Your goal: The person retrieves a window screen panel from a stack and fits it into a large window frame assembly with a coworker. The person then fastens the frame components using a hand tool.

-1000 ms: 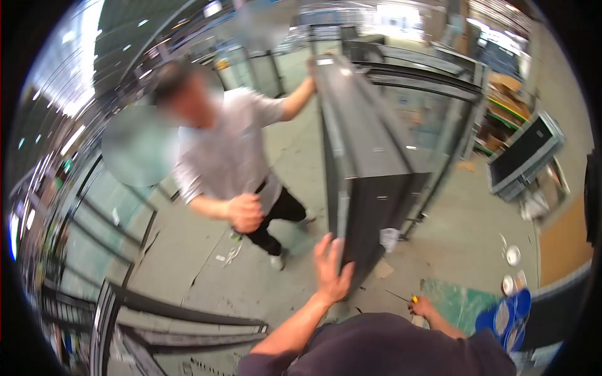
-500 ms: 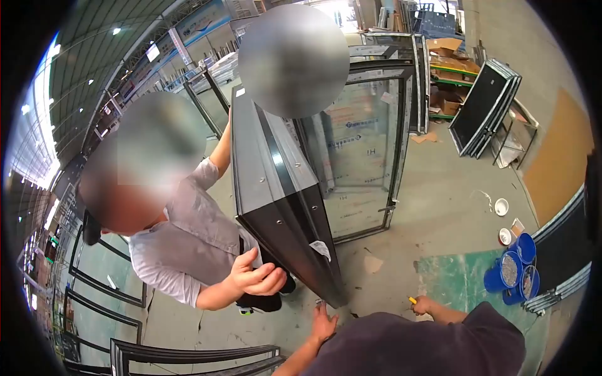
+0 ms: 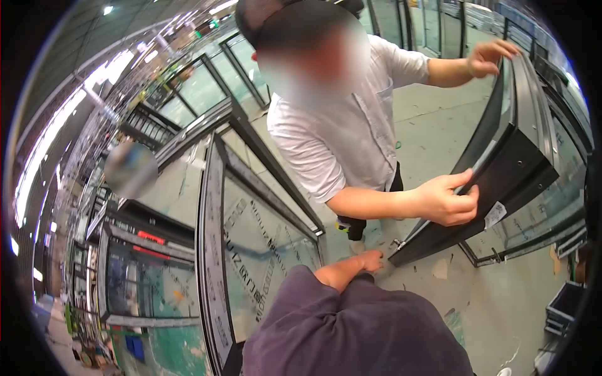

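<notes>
My left hand (image 3: 371, 261) reaches low over the floor, its fingers loosely apart with nothing visible in them. Just past the fingertips, a small metal fitting (image 3: 396, 244) sits at the bottom end of a thick black window frame (image 3: 501, 166). A gap shows between hand and fitting. This frame stands tilted, with a torn white label (image 3: 495, 215) on its dark side. A co-worker in a light shirt (image 3: 338, 138) steadies it, one hand (image 3: 492, 59) on the top edge and the other hand (image 3: 448, 197) at the near edge. My right hand is out of view.
A glazed frame (image 3: 216, 250) with printed film stands close on my left, and more glazed frames (image 3: 147, 276) lean behind it. Another glass panel (image 3: 567, 182) is behind the held frame. Dark profiles (image 3: 564, 307) lie at the lower right.
My view has swung left, and my right hand with its yellow-handled tool has left the picture. My left hand has come away from the frame's bottom end. The co-worker's raised hand is now at the frame.
</notes>
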The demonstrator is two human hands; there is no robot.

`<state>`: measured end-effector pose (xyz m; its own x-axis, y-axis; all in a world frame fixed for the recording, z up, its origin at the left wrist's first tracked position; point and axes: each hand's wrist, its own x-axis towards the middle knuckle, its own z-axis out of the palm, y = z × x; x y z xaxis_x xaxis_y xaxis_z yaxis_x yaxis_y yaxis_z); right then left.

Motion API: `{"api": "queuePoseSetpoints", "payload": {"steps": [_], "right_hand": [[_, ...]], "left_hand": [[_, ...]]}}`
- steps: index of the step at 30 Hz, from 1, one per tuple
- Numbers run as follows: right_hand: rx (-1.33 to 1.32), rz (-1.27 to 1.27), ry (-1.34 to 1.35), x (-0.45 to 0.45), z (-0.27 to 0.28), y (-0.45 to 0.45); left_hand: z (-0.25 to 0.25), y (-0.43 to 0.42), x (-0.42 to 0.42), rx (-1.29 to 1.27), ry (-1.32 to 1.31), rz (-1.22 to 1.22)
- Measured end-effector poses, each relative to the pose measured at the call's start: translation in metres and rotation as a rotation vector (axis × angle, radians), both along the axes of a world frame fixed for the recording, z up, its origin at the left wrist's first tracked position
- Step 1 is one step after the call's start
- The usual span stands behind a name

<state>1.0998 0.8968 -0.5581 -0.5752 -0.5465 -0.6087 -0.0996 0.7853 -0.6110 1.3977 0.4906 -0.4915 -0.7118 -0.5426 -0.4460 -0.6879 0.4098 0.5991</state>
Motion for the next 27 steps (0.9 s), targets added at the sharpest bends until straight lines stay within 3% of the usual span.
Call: {"api": "queuePoseSetpoints", "payload": {"steps": [4, 7, 9, 11, 16, 18, 20, 21, 23, 25, 26, 27], "right_hand": [[-0.072, 0.029, -0.054, -0.018, 0.016, -0.027], [-0.187, 0.055, -0.112, -0.033, 0.016, -0.044], [-0.247, 0.063, -0.165, -0.029, 0.043, -0.062], [-0.073, 0.101, -0.092, -0.023, 0.074, -0.081], [-0.148, 0.148, -0.081, -0.027, 0.053, -0.092], [-0.025, 0.233, -0.073, -0.041, 0.003, -0.085], [0.044, 0.359, 0.087, -0.025, 0.007, -0.077], [-0.017, 0.332, 0.175, -0.016, 0.019, -0.074], [0.078, 0.325, 0.171, -0.011, -0.022, -0.062], [0.132, 0.177, 0.164, 0.008, 0.018, -0.055], [0.156, 0.155, 0.134, 0.008, 0.007, -0.047], [0.125, 0.084, 0.13, 0.014, 0.009, -0.037]], "left_hand": [[0.005, 0.021, 0.036, 0.017, 0.001, 0.076], [0.011, 0.041, 0.059, 0.039, -0.146, 0.135], [0.011, 0.051, 0.069, 0.093, -0.155, 0.261], [0.004, 0.055, 0.074, 0.098, -0.14, 0.295], [-0.019, 0.059, 0.08, 0.067, -0.06, 0.334], [-0.019, 0.053, 0.074, 0.051, -0.089, 0.227], [0.014, 0.046, 0.058, 0.049, -0.127, 0.14], [-0.011, 0.039, 0.06, 0.08, -0.049, 0.185], [-0.041, 0.02, 0.051, 0.181, 0.033, 0.158], [-0.045, 0.009, 0.049, 0.26, 0.037, 0.117], [-0.045, 0.005, 0.043, 0.279, 0.05, 0.112], [-0.016, 0.024, 0.03, 0.285, -0.001, 0.1]]}}
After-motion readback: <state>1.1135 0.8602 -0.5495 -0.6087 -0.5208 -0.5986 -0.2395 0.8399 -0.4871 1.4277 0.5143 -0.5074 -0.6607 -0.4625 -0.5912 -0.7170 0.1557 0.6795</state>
